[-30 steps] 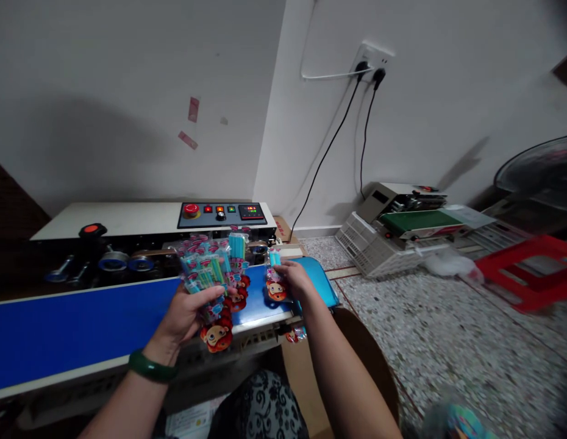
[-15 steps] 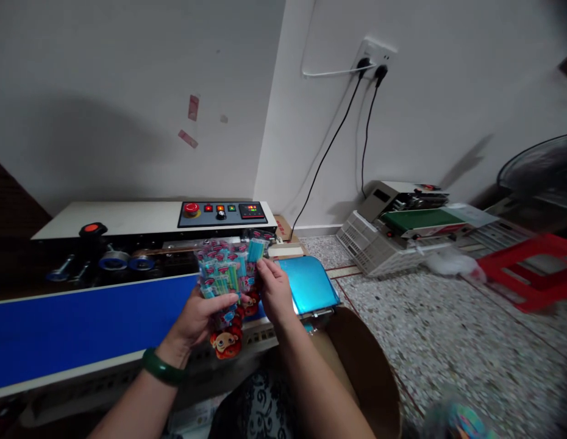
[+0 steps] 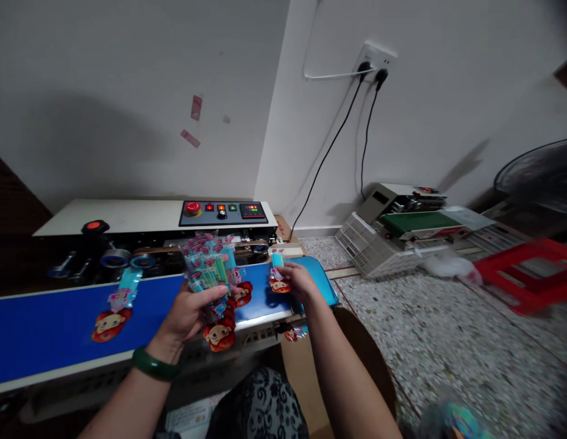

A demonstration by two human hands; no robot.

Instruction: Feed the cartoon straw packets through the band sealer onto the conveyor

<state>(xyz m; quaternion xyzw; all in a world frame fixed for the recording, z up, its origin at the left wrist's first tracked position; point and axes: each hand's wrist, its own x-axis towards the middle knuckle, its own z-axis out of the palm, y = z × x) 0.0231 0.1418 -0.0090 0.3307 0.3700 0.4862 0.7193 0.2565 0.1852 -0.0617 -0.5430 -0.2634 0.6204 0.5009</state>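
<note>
On the blue conveyor belt (image 3: 50,329) of the sealing machine (image 3: 128,222), head view: one cartoon packet (image 3: 113,310) now rides at left, not there half a second ago. Right hand (image 3: 298,281) has moved from the bundle down to the belt's right end, grip pinching a single packet (image 3: 278,277) flat against it. Left hand (image 3: 188,312), green bangle (image 3: 154,364) on wrist, still has its grip closed around a fanned bundle of packets (image 3: 213,283), held just above the belt's front edge. Packets are glossy clear plastic, cartoon heads, teal sticks inside. Belt matte; control panel (image 3: 222,213) has a round red button. Speckled floor (image 3: 448,341) at right.
</note>
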